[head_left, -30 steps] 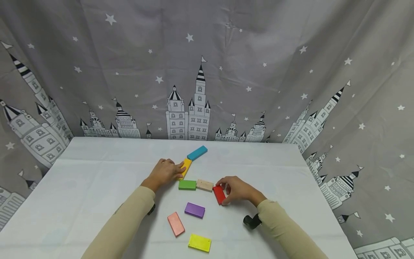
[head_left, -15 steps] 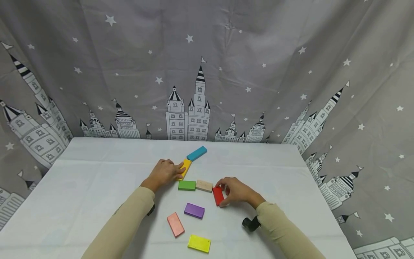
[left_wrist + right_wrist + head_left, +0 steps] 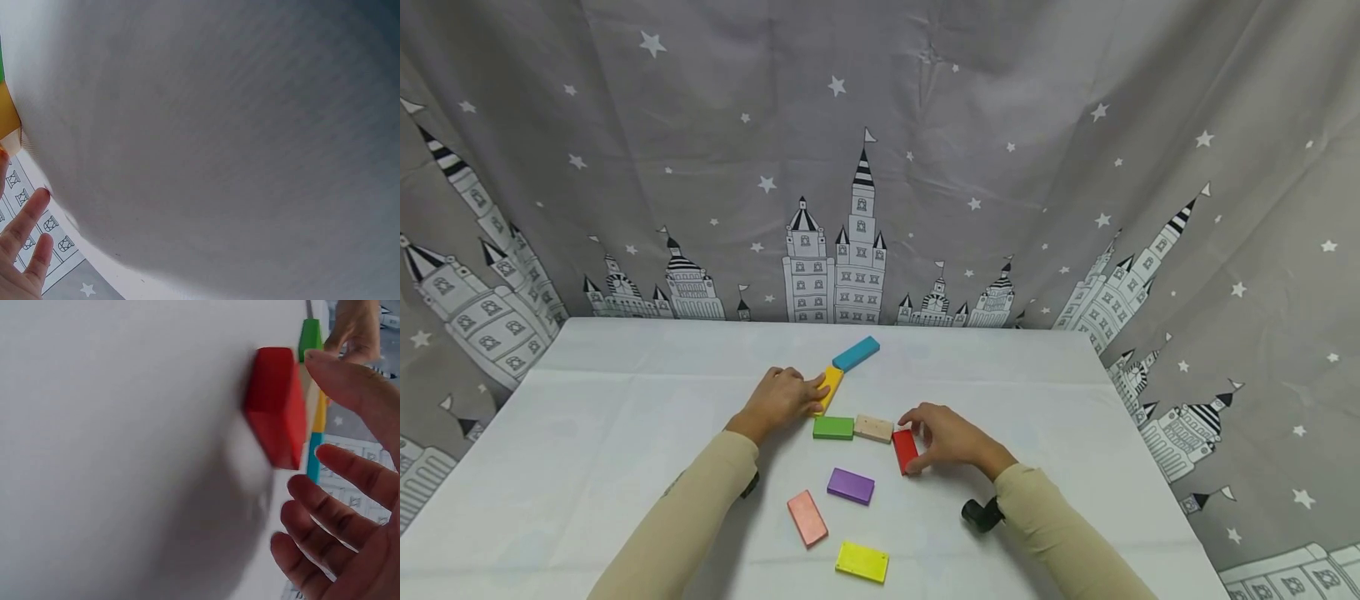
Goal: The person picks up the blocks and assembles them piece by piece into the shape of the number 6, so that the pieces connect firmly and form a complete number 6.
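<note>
"Red oblong block (image 3: 904,452), one. Location: white tabletop (image 3: 625,433), at or just beside the right end of the pale wood block (image 3: 873,429), with the green block (image 3: 833,428) beyond that. Custody?"

"Right hand (image 3: 951,437): fingers spread wide around it, thumb at its near end, index finger past its far end. No firm grip shown."

"Left hand?"

"Left hand (image 3: 781,396): fingertips on the amber block (image 3: 833,378), near the blue block (image 3: 856,354). Pinching or merely resting: cannot tell."

"Handling notes, red item?"

"Judged light and stiff, probably painted wood. Not fragile; no give under a squeeze. Painted faces look smooth, perhaps slightly slippery to dry fingertips. Likely to slide or twist if nudged off-centre."

"Recommended hold?"

"Thumb and index finger on opposite faces, near the middle of its length. End-to-end also workable, though a wider span. Mind the wood block's corner: a careless knock could shift it."

"Similar stock?"

"Purple block (image 3: 851,486), pink block (image 3: 808,518), yellow block (image 3: 862,562): loose, nearer the person. Presumably the same handling."
</note>
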Available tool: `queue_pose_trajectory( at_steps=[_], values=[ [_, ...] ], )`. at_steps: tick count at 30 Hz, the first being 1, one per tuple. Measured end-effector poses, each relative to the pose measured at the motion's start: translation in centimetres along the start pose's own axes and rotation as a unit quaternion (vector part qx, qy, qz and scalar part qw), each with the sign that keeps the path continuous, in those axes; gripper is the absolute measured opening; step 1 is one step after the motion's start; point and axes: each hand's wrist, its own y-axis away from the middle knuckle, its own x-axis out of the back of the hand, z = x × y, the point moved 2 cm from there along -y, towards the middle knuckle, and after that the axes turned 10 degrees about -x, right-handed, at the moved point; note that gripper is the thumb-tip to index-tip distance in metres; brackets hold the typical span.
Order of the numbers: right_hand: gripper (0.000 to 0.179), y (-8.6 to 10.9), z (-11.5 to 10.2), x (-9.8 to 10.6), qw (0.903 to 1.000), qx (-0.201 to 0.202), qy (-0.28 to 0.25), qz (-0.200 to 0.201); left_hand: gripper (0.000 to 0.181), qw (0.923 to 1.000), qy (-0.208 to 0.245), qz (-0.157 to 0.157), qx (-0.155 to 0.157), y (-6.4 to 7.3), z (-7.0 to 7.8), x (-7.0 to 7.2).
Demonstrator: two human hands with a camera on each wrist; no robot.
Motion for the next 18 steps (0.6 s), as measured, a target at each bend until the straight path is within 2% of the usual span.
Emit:
queue_pose_trajectory(
  at_steps=[6,11,18],
  values=[
    [0.054,0.1,-2.4,0.4,0.9987,0.031,0.035,0.017,0.040,0.9999,0.013,0.005,0.008,0.0,-0.1,0.0],
    [0.053,-0.1,-4.9,-0.1,0.9962,0.068,0.055,0.000,0.040,0.9998,0.017,0.000,0.010,0.0,0.0,0.0],
    [0.050,-1.1,-7.2,-1.8,0.9869,0.123,0.095,-0.041,0.042,1.0000,-0.008,-0.002,-0.004,0.0,0.1,0.1]
  ],
)
